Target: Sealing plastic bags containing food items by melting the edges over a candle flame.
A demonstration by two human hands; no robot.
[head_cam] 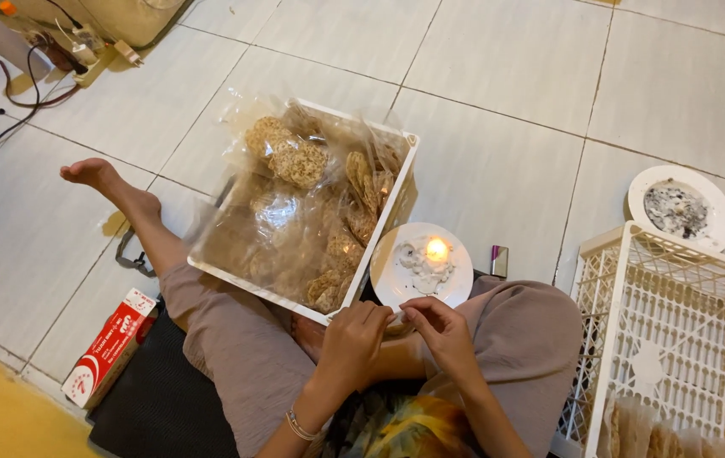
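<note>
Head view | left hand (354,339) and right hand (443,332) pinch a small clear packet (395,321), contents indistinct, at lower centre | white plate (396,284) with lit candle (436,249) just above | bare tiles upper right | white basket (634,280) cut off at right edge

1. Person seated on the tiled floor (498,76), legs crossed; bare foot (91,174) at left of frame.
2. Left hand (354,339) and right hand (440,332) meet at lower centre, fingertips pinching a clear bag; contents hidden.
3. Just above: white plate (396,284) with a lit candle (436,249).
4. Centre: white tray (396,203) of bagged crackers (299,161).
5. Right: white crate (676,331); second plate (714,199) holding ash.
6. Lower left: red carton (108,348).
</note>
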